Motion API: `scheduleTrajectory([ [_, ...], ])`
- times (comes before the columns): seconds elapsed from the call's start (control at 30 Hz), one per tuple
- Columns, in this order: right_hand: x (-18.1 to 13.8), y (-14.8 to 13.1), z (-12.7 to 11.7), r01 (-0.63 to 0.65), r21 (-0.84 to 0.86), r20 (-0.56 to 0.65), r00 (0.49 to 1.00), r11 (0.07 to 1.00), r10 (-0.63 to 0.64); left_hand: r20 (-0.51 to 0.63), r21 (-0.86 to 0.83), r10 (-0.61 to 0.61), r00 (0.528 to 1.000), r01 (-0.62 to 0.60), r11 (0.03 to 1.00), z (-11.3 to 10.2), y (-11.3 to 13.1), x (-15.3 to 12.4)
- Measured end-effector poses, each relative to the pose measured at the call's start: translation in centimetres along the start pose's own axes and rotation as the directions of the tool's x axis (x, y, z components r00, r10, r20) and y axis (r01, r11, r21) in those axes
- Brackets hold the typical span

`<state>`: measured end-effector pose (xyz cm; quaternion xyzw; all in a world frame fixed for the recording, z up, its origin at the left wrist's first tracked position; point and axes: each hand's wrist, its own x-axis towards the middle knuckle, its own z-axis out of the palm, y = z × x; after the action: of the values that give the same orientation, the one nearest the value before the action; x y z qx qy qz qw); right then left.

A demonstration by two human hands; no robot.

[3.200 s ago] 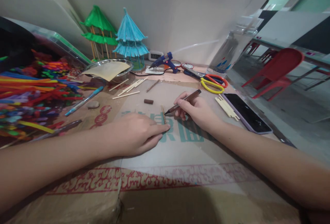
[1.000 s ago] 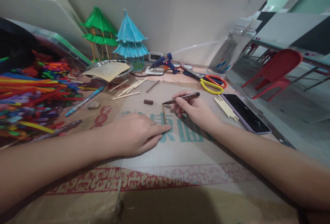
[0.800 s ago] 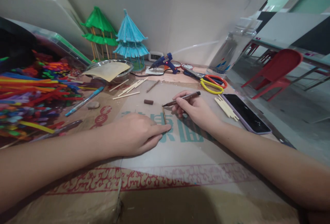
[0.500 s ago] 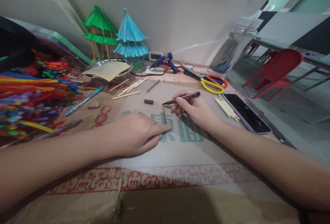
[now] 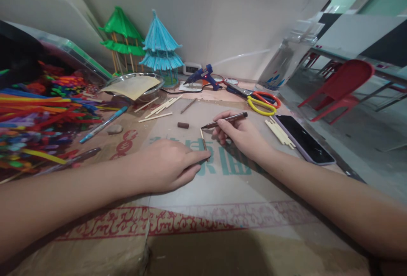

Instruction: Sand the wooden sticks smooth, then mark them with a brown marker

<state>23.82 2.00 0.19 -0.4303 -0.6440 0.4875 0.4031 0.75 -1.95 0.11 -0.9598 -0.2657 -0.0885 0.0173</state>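
My left hand (image 5: 171,161) lies low over the sheet, its index finger stretched out and pressing a thin wooden stick (image 5: 204,141) down near its lower end; the other fingers are folded. That stick is part brown, with a pale stretch toward its far end. A brown marker (image 5: 227,120) is gripped in my right hand (image 5: 238,134), its dark tip touching or just beside the stick's far end. The marker's brown cap (image 5: 183,125) lies loose to the left. Behind it lie another brown stick (image 5: 188,105) and several pale sticks (image 5: 163,106).
Pipe cleaners (image 5: 38,119) pile up at left beside a blue pen (image 5: 103,125). Green (image 5: 121,26) and blue (image 5: 160,38) model pavilions, a metal bowl (image 5: 155,82) and a glue gun (image 5: 203,76) stand behind. Scissors (image 5: 262,104), pale sticks (image 5: 280,132) and a phone (image 5: 303,139) are at right.
The stick under my left finger shows more pale surface near its far end, as if turned slightly, and its lower end now shows past the fingertip. Both hands stay nearly in place.
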Motion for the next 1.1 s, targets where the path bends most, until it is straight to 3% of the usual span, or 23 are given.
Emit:
scheduleTrajectory([
  [0.7, -0.3, -1.2, 0.2, -0.072, -0.07, -0.025, 0.997, 0.995, 0.07, -0.013, -0.002, -0.002, 1.0, 0.002, 1.0, -0.1, 0.1, 0.1],
  [1.1, -0.2, -0.8, 0.2, -0.02, -0.056, -0.009, 1.0, 0.998, 0.019, -0.002, 0.004, 0.008, 1.0, -0.008, 1.0, -0.1, 0.0, 0.0],
])
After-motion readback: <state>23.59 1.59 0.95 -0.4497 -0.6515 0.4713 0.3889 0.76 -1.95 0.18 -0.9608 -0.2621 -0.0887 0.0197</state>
